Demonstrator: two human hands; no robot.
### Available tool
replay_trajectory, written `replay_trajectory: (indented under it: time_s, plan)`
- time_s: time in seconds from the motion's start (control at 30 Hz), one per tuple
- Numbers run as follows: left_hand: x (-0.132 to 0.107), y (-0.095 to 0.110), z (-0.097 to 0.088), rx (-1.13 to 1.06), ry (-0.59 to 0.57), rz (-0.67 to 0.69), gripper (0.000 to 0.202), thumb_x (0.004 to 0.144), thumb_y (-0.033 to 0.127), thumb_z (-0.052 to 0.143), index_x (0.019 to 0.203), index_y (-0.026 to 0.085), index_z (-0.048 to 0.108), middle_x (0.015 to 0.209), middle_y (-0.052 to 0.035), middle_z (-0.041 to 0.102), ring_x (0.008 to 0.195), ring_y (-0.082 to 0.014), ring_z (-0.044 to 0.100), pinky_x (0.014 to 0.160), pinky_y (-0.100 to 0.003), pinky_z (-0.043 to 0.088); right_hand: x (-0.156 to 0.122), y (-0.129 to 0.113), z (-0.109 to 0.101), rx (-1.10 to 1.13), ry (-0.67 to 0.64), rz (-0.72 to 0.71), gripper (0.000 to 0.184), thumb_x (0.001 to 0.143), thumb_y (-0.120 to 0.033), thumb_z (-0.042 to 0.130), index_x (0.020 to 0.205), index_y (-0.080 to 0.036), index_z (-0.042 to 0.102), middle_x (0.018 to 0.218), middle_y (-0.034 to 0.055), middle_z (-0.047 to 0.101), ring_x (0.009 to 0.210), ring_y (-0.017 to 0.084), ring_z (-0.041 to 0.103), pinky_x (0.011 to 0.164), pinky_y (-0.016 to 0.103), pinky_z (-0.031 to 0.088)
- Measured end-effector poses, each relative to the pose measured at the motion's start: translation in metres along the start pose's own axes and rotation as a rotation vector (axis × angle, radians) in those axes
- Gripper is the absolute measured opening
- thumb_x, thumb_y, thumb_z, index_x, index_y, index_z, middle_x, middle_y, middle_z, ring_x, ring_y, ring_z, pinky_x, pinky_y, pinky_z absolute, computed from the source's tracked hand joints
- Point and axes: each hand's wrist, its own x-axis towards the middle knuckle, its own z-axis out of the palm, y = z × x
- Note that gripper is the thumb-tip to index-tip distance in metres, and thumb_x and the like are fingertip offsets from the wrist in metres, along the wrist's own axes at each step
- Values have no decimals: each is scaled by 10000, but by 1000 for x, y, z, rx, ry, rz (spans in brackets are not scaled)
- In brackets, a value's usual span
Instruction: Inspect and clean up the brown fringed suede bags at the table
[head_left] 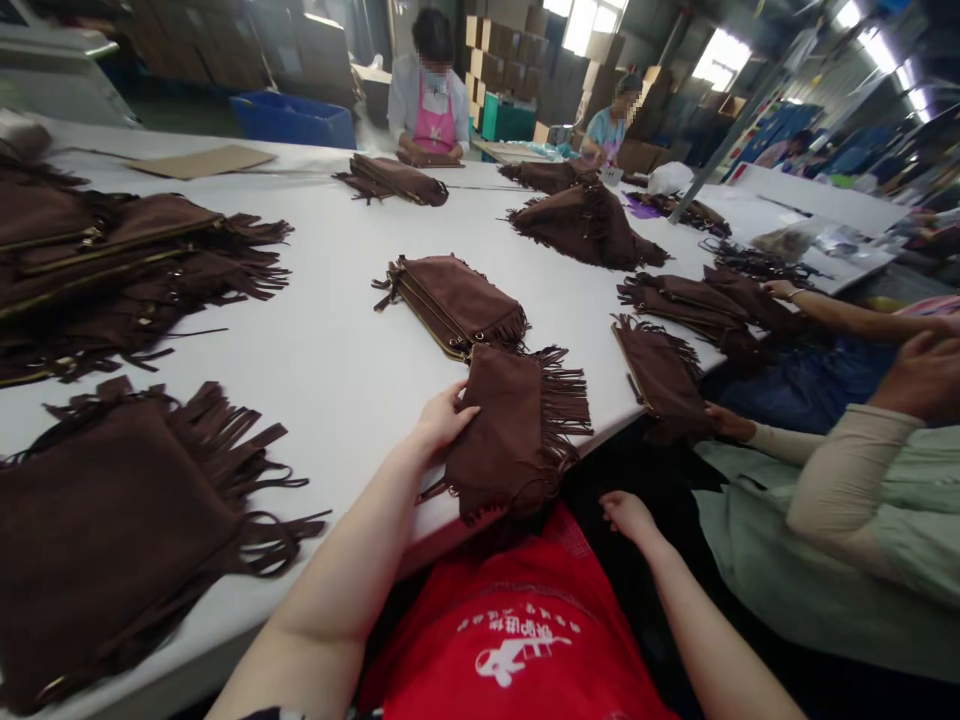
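Note:
My left hand grips the left edge of a brown fringed bag, thumb on top and fingers partly hidden beneath. This bag lies at the front edge of the table, its fringe pointing right. Just behind it, touching its top, are several stacked brown bags with brass-coloured zips. Apart from the bag, my right hand hovers past the table edge, to the right of my red apron. Its fingers are curled together, and whether anything small is between them I cannot make out.
A large fringed bag lies at the near left, with a bag pile behind it. More bags are across the white table. Close on my right sits a co-worker, whose hand touches another bag. Two people work opposite.

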Motion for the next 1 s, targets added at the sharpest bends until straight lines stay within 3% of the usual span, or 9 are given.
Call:
replay_trajectory:
  time_s: [0.1,0.23,0.3,0.43,0.6,0.7,0.77,0.87,1.0]
  plan:
    - [-1,1,-1,-50,-32,-6,617,804,363,661,1388,257,491,883,-33,716,790,-187,665,737,-293,503,-3,-8,-5,197,14,-79,273,743,-233,588,990,-154,671,809,67,728,642,172,672,618,273,503]
    - [-5,4,-3,-234,-101,-26,697,739,383,729,1382,232,504,893,-43,729,813,-206,673,749,-313,528,-23,-60,10,689,-180,-315,430,670,-348,724,1062,-183,667,1083,103,722,1037,257,660,896,360,507]
    - [-8,4,-5,-329,-140,-27,726,715,394,747,1377,211,509,935,-62,734,843,-223,677,763,-336,541,-35,-87,21,833,-325,-364,428,660,-356,742,1048,-187,680,1097,93,721,1076,266,645,968,393,474]
    - [-9,2,-7,-399,-189,-8,727,723,424,727,1376,194,504,1028,-90,727,916,-245,679,797,-373,550,-51,-117,39,914,-478,-309,324,657,-340,717,930,-165,715,975,84,744,938,266,678,893,406,505]
    - [-5,-2,-6,-316,-193,33,689,742,412,697,1372,212,506,1029,-79,725,899,-232,683,791,-366,548,-47,-103,48,759,-409,-310,226,652,-323,663,803,-159,697,778,38,727,692,190,642,679,312,495]
    - [-4,-3,-5,-293,-195,51,657,754,394,682,1365,224,513,1017,-64,726,878,-219,682,781,-353,544,-38,-84,49,634,-332,-263,153,663,-321,595,656,-170,621,557,-8,626,502,131,533,533,256,412]
    - [-4,-3,-5,-269,-198,55,648,756,388,680,1362,223,518,974,-57,729,841,-214,680,764,-349,540,-33,-73,48,550,-268,-243,134,675,-296,549,651,-177,606,493,-27,570,458,121,496,500,243,380]
    - [-5,-2,-4,-254,-196,43,653,750,382,687,1360,217,523,934,-50,730,809,-210,675,747,-344,537,-27,-62,42,324,-164,-255,165,702,-236,509,740,-168,655,533,-8,606,488,140,542,513,247,387]
    - [-6,0,-3,-261,-188,27,648,744,351,682,1356,213,523,933,-47,729,810,-206,673,737,-330,535,-22,-58,34,-69,45,-348,193,737,-192,548,838,-199,712,810,58,730,762,213,662,672,282,441]
